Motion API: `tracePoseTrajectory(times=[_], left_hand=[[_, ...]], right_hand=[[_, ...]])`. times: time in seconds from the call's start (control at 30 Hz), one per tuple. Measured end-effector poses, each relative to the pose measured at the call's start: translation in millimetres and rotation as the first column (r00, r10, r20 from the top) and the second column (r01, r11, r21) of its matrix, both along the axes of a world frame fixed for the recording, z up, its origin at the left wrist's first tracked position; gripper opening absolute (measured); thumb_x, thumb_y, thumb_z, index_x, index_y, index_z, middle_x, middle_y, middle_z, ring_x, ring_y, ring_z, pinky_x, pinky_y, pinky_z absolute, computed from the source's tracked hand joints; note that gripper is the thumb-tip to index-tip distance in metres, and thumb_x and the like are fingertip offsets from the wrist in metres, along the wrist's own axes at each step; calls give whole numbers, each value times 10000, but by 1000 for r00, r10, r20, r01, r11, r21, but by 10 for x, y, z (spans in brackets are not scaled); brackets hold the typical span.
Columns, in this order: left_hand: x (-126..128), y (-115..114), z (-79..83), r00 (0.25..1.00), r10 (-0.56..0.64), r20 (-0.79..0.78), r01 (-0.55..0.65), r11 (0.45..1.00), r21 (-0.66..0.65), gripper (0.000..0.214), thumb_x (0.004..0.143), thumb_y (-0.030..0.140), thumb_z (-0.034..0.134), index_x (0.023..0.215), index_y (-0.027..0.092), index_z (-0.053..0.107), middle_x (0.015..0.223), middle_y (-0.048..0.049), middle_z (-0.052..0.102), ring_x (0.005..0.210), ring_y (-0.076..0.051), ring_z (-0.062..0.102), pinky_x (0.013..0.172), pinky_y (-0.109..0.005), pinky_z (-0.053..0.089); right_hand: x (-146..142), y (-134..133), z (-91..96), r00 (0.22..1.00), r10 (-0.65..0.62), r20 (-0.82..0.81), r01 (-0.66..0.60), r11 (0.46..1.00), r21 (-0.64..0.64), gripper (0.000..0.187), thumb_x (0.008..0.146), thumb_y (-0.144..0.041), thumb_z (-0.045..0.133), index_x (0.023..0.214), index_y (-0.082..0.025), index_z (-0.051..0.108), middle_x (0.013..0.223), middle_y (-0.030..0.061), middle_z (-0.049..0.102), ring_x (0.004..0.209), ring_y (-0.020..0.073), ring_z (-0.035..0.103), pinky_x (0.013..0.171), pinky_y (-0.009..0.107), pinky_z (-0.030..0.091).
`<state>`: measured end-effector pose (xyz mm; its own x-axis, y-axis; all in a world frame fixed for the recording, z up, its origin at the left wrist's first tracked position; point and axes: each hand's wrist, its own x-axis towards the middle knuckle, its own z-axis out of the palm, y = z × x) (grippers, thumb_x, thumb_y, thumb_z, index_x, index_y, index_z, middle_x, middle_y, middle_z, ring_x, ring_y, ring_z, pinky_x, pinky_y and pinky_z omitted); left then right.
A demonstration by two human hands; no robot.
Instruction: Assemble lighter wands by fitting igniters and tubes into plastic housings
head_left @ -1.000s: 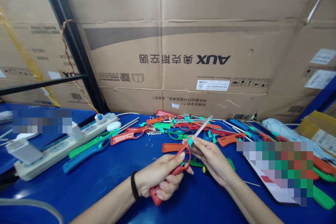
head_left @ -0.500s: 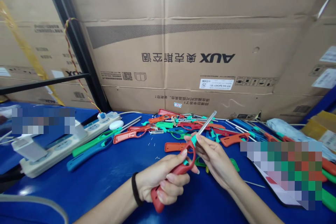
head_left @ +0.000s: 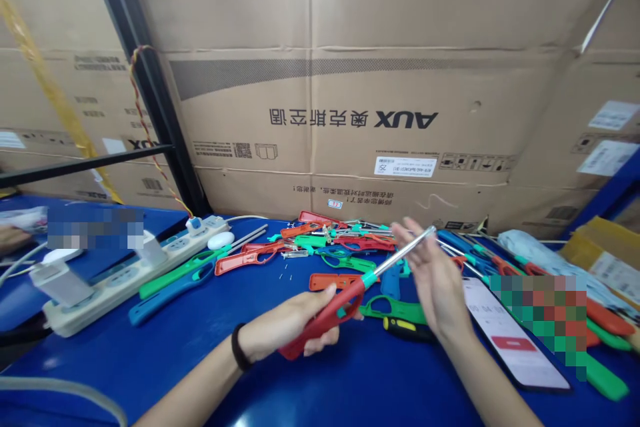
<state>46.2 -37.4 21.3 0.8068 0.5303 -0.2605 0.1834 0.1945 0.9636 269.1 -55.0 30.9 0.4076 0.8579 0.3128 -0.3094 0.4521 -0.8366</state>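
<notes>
My left hand (head_left: 300,323) is wrapped round the handle of a red long-nosed lighter (head_left: 327,313), which points up and to the right. A green collar joins its handle to a shiny metal tube. Behind the tube's tip is my right hand (head_left: 437,280), open, with its fingers stretched out; whether the palm touches the metal I cannot tell. Just beyond the lighter, a green lighter casing (head_left: 407,310) and a screwdriver with a black and yellow handle (head_left: 403,328) lie on the blue table, partly hidden by my right hand.
Several lighter parts (head_left: 345,240) are heaped at the back against a large cardboard box (head_left: 310,93). To the left are a white power strip (head_left: 115,280) and blue (head_left: 167,297) and green lighters (head_left: 175,275). A phone (head_left: 520,340) lies at the right, beside more lighters.
My right hand has let go of the lighter's tube and opened, moving to the right. My left hand has tilted the lighter lower, its tip now farther right.
</notes>
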Motion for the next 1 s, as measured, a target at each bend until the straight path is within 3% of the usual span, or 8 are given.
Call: tracePoseTrajectory(times=[0.03, 0.1, 0.2, 0.43, 0.6, 0.77, 0.87, 1.0], left_hand=[[-52, -18, 4, 999, 8, -45, -3, 993, 117, 618, 879, 673, 329, 1021, 125, 576, 647, 27, 461, 483, -67, 357, 460, -187, 300], [-152, -92, -3, 986, 18, -167, 42, 935, 352, 508, 893, 605, 413, 1082, 159, 565, 698, 23, 488, 560, -90, 412, 529, -204, 339], [-237, -261, -63, 920, 119, -374, 157, 762, 628, 386, 914, 533, 447, 1154, 252, 560, 797, 3, 575, 702, -153, 536, 647, -250, 399], [-30, -371, -270, 895, 272, -355, 248, 357, 900, 389, 915, 465, 492, 1229, 234, 504, 1082, -82, 555, 963, -247, 549, 824, -350, 464], [180, -241, -339, 920, 228, -319, 287, 161, 944, 439, 922, 485, 460, 1299, 262, 470, 1142, -100, 512, 1001, -268, 496, 880, -431, 435], [281, -141, -349, 948, 171, -268, 251, 116, 961, 385, 937, 450, 451, 1253, 240, 511, 1115, -88, 527, 1017, -247, 478, 917, -406, 399], [177, -26, -297, 959, 190, -211, 183, 155, 971, 278, 973, 364, 399, 1171, 243, 552, 1079, -64, 548, 995, -221, 483, 909, -380, 390], [-245, 182, -236, 888, 432, -158, 87, 181, 980, 225, 966, 265, 383, 1036, 210, 590, 1072, -79, 553, 998, -238, 482, 888, -403, 396]], right_hand=[[105, 9, 46, 984, -178, -25, 179, 982, 53, 373, 847, -484, 569, 1067, -197, 662, 1029, 43, 730, 1105, 205, 610, 1079, 411, 319], [304, 10, 139, 868, -480, -127, 496, 855, 151, 276, 863, -391, 535, 964, -175, 674, 920, 25, 739, 1022, 199, 653, 1049, 417, 362], [477, -21, 242, 710, -670, -216, 704, 675, 221, 176, 815, -260, 527, 825, -160, 672, 817, 37, 709, 800, 192, 700, 955, 397, 453], [418, -12, 169, 824, -566, -7, 553, 802, 225, 130, 763, -273, 572, 803, -173, 645, 768, 10, 685, 666, 174, 681, 827, 381, 506], [449, -6, 52, 701, -543, 463, 485, 838, 248, 212, 827, -366, 562, 868, -181, 656, 683, 28, 692, 689, 210, 682, 735, 348, 511], [379, -1, -39, 345, -292, 892, 285, 938, 197, 225, 861, -377, 506, 794, -218, 650, 806, 47, 714, 801, 230, 659, 774, 356, 479], [318, 23, -88, 285, -205, 936, 199, 968, 152, 202, 845, -368, 519, 772, -234, 651, 807, 33, 711, 825, 235, 647, 809, 369, 462], [316, -23, -80, 237, -66, 969, 98, 994, 44, 200, 866, -326, 492, 774, -244, 650, 793, 1, 712, 766, 193, 655, 727, 297, 480]])
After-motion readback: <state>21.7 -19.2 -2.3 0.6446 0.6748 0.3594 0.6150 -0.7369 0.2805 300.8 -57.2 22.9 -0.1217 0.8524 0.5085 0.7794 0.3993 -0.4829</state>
